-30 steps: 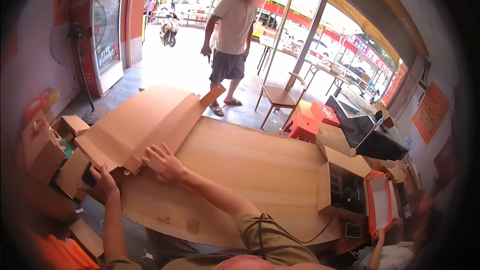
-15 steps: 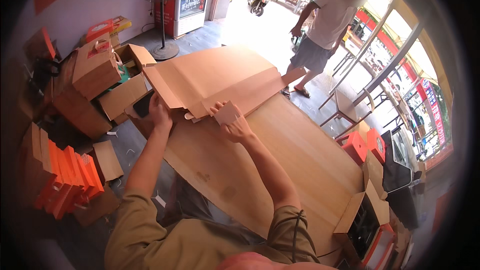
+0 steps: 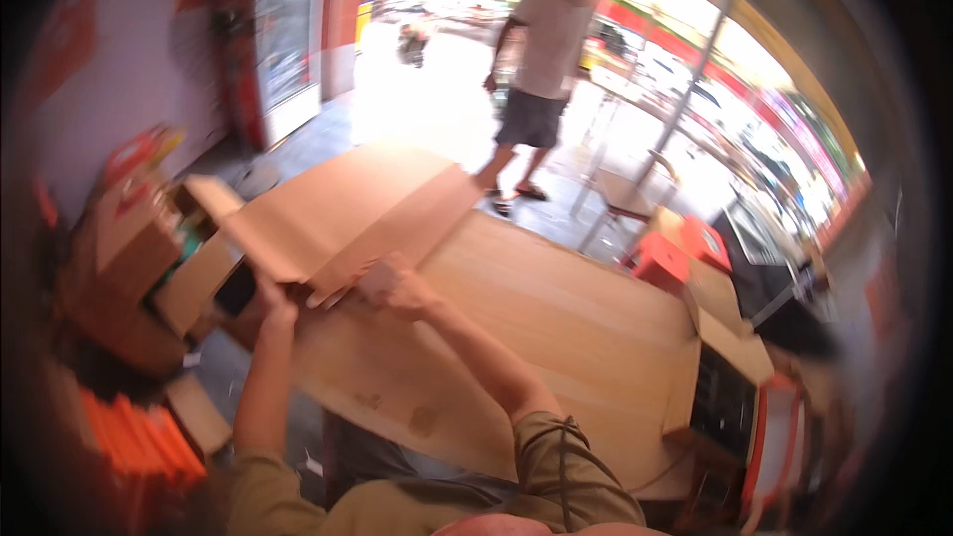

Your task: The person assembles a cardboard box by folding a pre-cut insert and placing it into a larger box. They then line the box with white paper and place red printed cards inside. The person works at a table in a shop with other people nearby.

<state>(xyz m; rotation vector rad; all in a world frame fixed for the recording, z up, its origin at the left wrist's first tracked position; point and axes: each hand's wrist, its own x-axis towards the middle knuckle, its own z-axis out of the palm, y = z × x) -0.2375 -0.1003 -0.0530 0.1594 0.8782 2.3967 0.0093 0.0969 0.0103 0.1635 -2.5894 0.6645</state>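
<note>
A large creased sheet of brown cardboard (image 3: 342, 203), partly folded with flaps along its sides, lies across the far left part of a wooden tabletop (image 3: 556, 337). At its near left corner my left hand (image 3: 277, 302) grips the cardboard's edge, its fingers partly hidden by the sheet. My right hand (image 3: 393, 288) is closed at the near edge, a short way to the right, with its curled fingers on a flap there. Motion blurs both hands slightly.
Opened cartons (image 3: 139, 238) are piled at the left, above a stack of orange boxes (image 3: 139, 437). Near the table's right end are an open carton (image 3: 730, 387) and red stools (image 3: 660, 258). A person (image 3: 541, 69) stands beyond the table, close to a chair (image 3: 625, 194).
The view has swung right, shifting the room leftward. My right hand has turned and closed at the cardboard's near edge; the folded sheet's right flap now lies flatter. The left hand stays at its corner.
</note>
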